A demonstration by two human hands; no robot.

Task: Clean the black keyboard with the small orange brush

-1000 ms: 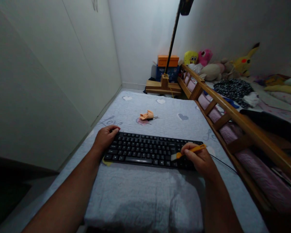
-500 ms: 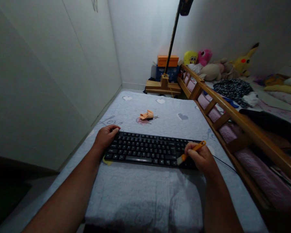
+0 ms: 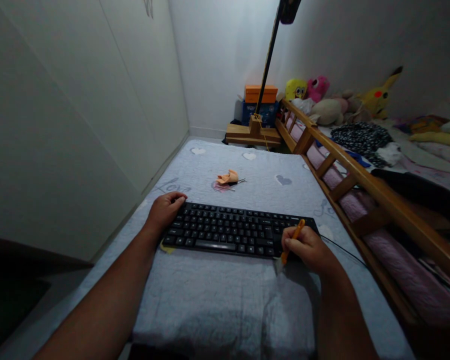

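A black keyboard [image 3: 217, 230] lies flat on a blue patterned cloth [image 3: 217, 295]. Its upper left corner is gripped by my left hand [image 3: 165, 210], thumb along the top edge and fingers curled. My right hand [image 3: 305, 246] is closed around the orange handle of a small brush [image 3: 290, 246], over the keyboard's right end. The bristles point down and sit just past the front edge, near the cloth. Part of the number pad is hidden under the right hand.
Beyond the keyboard lie a crumpled orange cloth [image 3: 228, 177] and thin metal tools [image 3: 242, 180]. A cable [image 3: 343, 247] runs right from the keyboard. A wooden bed rail [image 3: 345, 162] borders the right side, a white cabinet [image 3: 97, 125] the left. A stand [image 3: 253, 131] is behind.
My right hand has drawn the brush off the keys toward me, past the front edge, and its handle is now more upright. My left hand stays on the keyboard's corner.
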